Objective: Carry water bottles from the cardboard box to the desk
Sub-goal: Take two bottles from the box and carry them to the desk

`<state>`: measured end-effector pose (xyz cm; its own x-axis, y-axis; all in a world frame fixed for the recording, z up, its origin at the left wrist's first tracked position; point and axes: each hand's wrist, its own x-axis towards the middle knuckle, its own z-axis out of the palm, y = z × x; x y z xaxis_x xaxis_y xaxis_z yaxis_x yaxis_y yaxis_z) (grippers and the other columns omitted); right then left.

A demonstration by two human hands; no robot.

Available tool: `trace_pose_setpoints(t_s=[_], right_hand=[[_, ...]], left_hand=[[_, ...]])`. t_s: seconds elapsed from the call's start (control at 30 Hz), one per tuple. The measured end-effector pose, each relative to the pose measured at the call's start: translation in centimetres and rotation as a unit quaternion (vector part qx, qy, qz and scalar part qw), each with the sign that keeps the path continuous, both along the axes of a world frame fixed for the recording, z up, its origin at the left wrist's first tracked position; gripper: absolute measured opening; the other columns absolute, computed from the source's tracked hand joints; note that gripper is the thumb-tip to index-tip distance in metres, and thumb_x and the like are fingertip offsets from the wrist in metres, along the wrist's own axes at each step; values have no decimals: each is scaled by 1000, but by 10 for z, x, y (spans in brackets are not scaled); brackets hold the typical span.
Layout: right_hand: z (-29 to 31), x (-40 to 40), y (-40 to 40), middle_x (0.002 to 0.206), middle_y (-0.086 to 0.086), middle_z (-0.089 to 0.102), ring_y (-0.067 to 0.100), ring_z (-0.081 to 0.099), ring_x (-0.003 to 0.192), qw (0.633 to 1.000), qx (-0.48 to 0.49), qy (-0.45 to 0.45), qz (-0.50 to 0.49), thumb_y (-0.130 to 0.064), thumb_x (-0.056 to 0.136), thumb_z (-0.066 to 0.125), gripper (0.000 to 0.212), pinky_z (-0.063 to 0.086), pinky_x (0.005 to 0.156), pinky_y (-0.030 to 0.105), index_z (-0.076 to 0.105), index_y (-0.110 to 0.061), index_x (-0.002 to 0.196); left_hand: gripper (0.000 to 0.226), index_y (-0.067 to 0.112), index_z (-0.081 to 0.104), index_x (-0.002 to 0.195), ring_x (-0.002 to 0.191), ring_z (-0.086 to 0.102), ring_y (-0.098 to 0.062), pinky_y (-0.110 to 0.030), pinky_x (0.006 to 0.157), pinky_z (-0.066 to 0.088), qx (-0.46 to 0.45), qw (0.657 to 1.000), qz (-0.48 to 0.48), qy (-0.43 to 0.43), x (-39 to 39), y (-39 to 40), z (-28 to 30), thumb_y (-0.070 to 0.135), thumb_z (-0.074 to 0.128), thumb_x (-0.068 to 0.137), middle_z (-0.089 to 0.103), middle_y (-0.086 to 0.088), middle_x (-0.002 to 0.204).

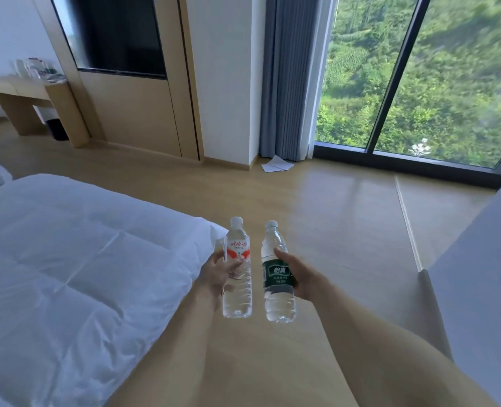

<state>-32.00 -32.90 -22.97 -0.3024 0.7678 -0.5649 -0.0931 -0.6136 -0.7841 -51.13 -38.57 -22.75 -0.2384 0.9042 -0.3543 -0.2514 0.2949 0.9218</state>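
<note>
From the head view, the left hand (218, 274) is curled around the middle of a clear plastic water bottle with a red-and-white label (237, 268), and the right hand (297, 274) is wrapped around a clear plastic water bottle with a dark green label (277, 274); both bottles are upright, capped and carried side by side, close but apart, above the pale wooden floor (316, 207). A white quilted bed (67, 245) lies to the left, and the light wooden desk (23, 89) stands far off by the wall; no cardboard box is in view. Judging from here, the long walk could let a smooth bottle slip from a one-handed grip, or the left bottle brush the bed's corner.
</note>
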Motion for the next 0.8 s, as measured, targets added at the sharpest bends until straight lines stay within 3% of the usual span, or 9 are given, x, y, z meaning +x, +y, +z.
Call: trace_pose_setpoints(t_s=[0.13,0.3,0.43,0.67,0.8], right_hand=[[-3,4,35,89,20,64,32,66,74,1000,-6,7,-30,-32,96,65,53,56,72,45,47,3,132],[-10,15,99,93,23,63,33,65,76,999,1,20,-48,-32,95,67,61,55,75,48,43,5,136],[-12,25,170,101,26,62,35,66,78,999,9,19,-42,-33,93,69,64,56,76,50,43,7,136],[-7,46,294,103,25,64,36,66,83,1000,-6,10,-12,-35,91,71,63,55,88,53,48,6,132],[1,53,349,103,24,64,34,68,79,1000,-8,3,-7,-36,90,72,66,57,73,48,45,4,134]], left_hand=[[27,22,70,97,102,70,-40,-61,93,53,-1,1000,-9,3,-1,44,-3,17,85,76,75,-13,101],[43,21,65,117,104,69,-41,-61,95,53,12,1000,-13,7,4,111,-12,16,84,79,71,-17,116],[38,28,67,108,99,72,-38,-60,93,54,17,1000,-1,7,15,178,-13,16,86,77,73,-16,111],[53,23,65,118,92,74,-35,-55,86,59,6,999,31,-7,46,298,-7,20,90,71,76,-11,102],[49,21,67,118,89,74,-31,-54,83,60,6,1000,29,4,63,354,-8,20,88,73,77,-9,100]])
